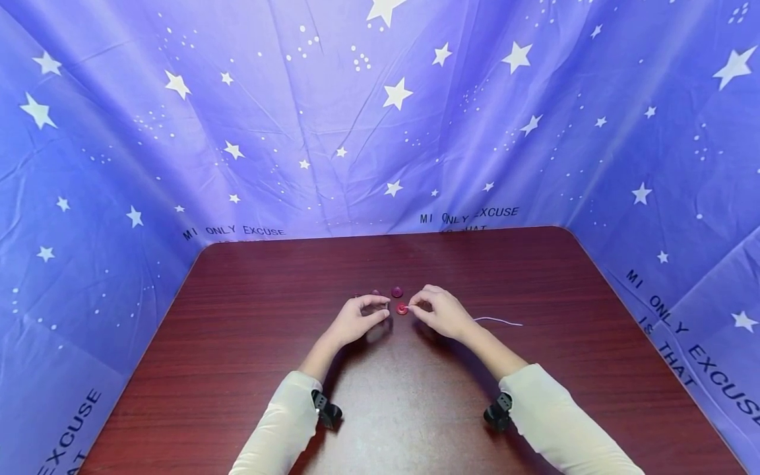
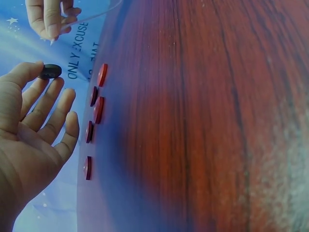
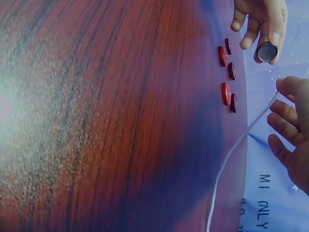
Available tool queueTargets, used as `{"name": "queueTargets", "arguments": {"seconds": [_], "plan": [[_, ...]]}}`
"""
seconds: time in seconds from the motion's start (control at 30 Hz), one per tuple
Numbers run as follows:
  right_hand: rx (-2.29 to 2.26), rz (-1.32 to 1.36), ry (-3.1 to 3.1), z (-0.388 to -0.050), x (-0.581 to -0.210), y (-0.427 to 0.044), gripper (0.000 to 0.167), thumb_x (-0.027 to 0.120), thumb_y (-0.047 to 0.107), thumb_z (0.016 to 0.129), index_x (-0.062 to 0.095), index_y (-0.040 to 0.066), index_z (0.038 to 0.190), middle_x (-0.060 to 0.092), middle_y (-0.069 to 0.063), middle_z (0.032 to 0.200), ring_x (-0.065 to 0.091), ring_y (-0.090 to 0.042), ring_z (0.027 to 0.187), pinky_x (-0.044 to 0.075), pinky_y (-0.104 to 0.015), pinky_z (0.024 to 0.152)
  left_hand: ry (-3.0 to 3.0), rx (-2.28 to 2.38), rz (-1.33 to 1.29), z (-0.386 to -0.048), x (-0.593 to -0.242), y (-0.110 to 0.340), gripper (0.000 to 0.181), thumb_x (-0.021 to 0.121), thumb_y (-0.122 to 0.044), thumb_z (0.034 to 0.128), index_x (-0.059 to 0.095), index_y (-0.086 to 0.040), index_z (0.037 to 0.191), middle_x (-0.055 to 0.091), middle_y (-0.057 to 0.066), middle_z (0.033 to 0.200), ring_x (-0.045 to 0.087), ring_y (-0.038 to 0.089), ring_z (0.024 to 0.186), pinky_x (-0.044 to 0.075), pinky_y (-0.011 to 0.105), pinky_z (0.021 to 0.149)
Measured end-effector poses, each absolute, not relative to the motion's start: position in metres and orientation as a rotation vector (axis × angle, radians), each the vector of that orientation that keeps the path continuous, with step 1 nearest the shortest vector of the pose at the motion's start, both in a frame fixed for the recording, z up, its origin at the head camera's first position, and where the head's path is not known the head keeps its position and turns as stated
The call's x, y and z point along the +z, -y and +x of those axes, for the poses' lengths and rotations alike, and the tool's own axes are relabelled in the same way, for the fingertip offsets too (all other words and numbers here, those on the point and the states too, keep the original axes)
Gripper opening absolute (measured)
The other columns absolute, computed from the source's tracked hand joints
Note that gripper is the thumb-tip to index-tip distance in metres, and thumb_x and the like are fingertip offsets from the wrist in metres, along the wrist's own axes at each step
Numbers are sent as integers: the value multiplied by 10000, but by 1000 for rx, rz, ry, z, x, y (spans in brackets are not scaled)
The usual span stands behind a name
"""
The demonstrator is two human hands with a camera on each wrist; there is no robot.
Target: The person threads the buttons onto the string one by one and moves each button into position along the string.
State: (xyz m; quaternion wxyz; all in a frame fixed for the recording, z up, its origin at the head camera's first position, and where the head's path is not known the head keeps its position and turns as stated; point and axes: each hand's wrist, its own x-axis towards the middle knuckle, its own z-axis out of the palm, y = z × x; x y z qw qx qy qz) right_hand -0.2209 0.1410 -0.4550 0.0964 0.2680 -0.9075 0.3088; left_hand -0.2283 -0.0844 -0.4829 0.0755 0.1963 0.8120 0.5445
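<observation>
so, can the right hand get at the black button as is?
Probably yes: nothing shows between the right hand and the black button, whose holed face the left hand leaves uncovered. The right hand does pinch the string, though.

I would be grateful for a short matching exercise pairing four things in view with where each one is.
Things:
1. round black four-holed button
2. thin pale cord
3. round red and dark-red buttons
4. purple-blue star-printed cloth

Places:
A. lying on the reddish-brown wood-grain table
B. pinched by the right hand
C. hanging behind the table
D. pinched by the left hand

Pairs: 1-D, 2-B, 3-A, 4-C
</observation>
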Motion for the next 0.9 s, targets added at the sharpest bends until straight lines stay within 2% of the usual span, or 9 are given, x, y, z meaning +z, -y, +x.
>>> {"name": "queueTargets", "arguments": {"seconds": [0.23, 0.43, 0.67, 0.9], "plan": [[923, 826, 2671, -220, -454, -138, 47, 680, 188, 844, 672, 158, 809, 593, 69, 788, 530, -81, 745, 445, -255, 684, -2402, 1656, 609, -226, -480, 80, 334, 621, -100, 883, 597, 49, 1181, 641, 217, 1145, 644, 323, 996, 529, 304, 830], [931, 824, 2687, -218, -452, -135, 49, 677, 181, 844, 661, 168, 799, 576, 72, 778, 506, -63, 741, 439, -245, 679, -2369, 1631, 644, -212, -453, 77, 332, 598, -59, 887, 574, 96, 1180, 644, 270, 1085, 636, 373, 984, 521, 244, 803], [929, 843, 2672, -217, -452, -131, 46, 686, 156, 828, 648, 164, 803, 571, 64, 772, 514, -83, 731, 441, -243, 677, -2345, 1652, 691, -207, -442, 76, 327, 591, -27, 883, 566, 116, 1175, 638, 280, 1087, 615, 400, 1012, 519, 324, 856], [964, 823, 2681, -218, -452, -130, 73, 694, 155, 818, 631, 178, 787, 569, 65, 777, 521, -81, 745, 440, -236, 677, -2314, 1688, 679, -210, -446, 76, 330, 599, -46, 883, 575, 93, 1181, 637, 260, 1119, 633, 342, 1000, 510, 223, 794]]}}
